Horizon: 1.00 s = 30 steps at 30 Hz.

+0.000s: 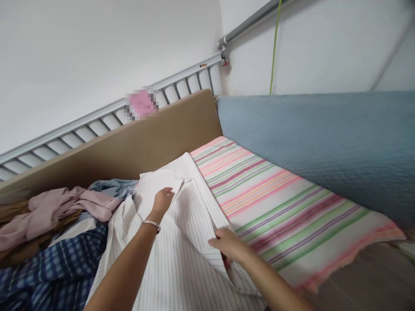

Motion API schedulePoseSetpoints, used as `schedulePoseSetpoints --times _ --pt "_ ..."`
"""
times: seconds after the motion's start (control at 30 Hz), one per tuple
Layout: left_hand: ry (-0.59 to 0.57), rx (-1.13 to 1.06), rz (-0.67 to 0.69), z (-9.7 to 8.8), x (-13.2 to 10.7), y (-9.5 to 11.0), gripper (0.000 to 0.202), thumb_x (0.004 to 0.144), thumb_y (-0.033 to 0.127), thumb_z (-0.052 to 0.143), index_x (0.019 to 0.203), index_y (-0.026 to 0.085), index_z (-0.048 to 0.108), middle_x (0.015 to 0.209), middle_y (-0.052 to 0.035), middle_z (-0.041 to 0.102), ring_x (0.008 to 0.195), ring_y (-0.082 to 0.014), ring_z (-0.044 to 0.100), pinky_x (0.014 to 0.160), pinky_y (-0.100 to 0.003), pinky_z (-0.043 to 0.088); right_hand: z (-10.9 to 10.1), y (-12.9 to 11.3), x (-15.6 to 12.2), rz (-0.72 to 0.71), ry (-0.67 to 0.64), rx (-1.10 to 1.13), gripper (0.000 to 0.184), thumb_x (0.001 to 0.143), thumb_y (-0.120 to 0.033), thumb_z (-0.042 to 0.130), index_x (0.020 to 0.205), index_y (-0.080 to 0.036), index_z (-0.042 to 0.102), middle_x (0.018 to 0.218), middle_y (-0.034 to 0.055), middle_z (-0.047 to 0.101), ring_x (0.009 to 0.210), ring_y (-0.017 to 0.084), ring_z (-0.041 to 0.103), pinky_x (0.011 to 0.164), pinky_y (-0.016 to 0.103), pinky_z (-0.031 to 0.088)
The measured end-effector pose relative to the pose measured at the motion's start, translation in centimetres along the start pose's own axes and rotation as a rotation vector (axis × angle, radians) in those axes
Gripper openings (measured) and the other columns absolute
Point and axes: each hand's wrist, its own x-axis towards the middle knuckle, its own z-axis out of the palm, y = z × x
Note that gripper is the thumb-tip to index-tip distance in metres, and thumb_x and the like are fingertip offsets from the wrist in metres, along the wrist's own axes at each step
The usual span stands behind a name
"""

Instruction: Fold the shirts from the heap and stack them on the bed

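Observation:
A white shirt with thin dark stripes (194,224) lies spread out in front of me, loosely wrinkled on its left side. My left hand (163,200), with a bracelet at the wrist, is at the upper part of the shirt, its fingers closed at a fold of the cloth. Lower and to the right, my right hand (228,245) grips the shirt's edge between thumb and fingers. Some of its fingers are hidden beneath the lifted fabric. Under the shirt's right side is a striped multicoloured cloth (272,194).
A heap at left includes a pink garment (55,207) and a blue plaid garment (61,259). Behind runs a tan padded board (162,134), with a white radiator (90,127) beyond it. A blue padded surface (311,147) rises at right. A green cord (275,52) hangs by the wall.

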Motion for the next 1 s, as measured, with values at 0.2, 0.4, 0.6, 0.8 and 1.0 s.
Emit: schedulePoseSetpoints --times 0.2,0.4,0.6,0.8,1.0 --pt "0.068 0.321 0.106 -2.1 -0.5 -1.5 0.029 0.078 0.025 0.055 0.103 0.012 0.062 0.106 -0.0174 0.064 0.098 -0.0261 0.058 0.09 -0.039 0.04 0.8 0.3 0.7 -0.108 0.137 -0.175 0.029 0.07 -0.016 0.054 0.046 -0.018 0.038 0.046 -0.005 0.033 0.05 0.008 0.039 0.048 0.023 0.021" --pt "0.099 0.524 0.17 4.0 1.7 -0.1 0.044 0.071 0.024 0.061 0.113 0.011 0.056 0.112 -0.0237 0.059 0.111 -0.0383 0.05 0.087 -0.05 0.04 0.7 0.6 0.1 -0.112 0.115 -0.124 0.011 0.066 -0.022 0.056 0.058 -0.015 0.059 0.057 0.0014 0.056 0.058 0.013 0.052 0.049 0.023 0.027" --pt "0.133 0.676 0.11 4.4 6.6 0.1 0.015 0.083 0.026 0.054 0.09 0.014 0.061 0.091 -0.0069 0.064 0.093 -0.0215 0.059 0.088 -0.046 0.043 1.7 2.1 0.8 -0.065 0.059 -0.055 0.021 0.061 -0.02 0.054 0.079 -0.017 0.067 0.082 0.0075 0.067 0.077 0.021 0.063 0.055 0.023 0.036" --pt "0.156 0.939 0.227 -1.6 14.2 5.7 0.019 0.082 0.014 0.046 0.075 0.014 0.064 0.089 -0.0117 0.065 0.102 -0.0274 0.055 0.095 -0.052 0.033 2.7 4.2 1.9 -0.034 0.023 -0.017 0.015 0.066 -0.029 0.056 0.077 -0.024 0.065 0.075 0.0044 0.066 0.072 0.021 0.064 0.056 0.026 0.04" --pt "0.14 1.148 0.393 0.3 18.9 9.1 0.032 0.074 0.002 0.038 0.074 0.015 0.067 0.1 -0.0186 0.065 0.112 -0.0328 0.047 0.102 -0.063 0.011 2.6 3.8 4.0 -0.107 -0.077 -0.059 0.007 0.067 -0.031 0.068 0.072 -0.026 0.065 0.075 0.0015 0.065 0.083 0.023 0.064 0.067 0.029 0.047"
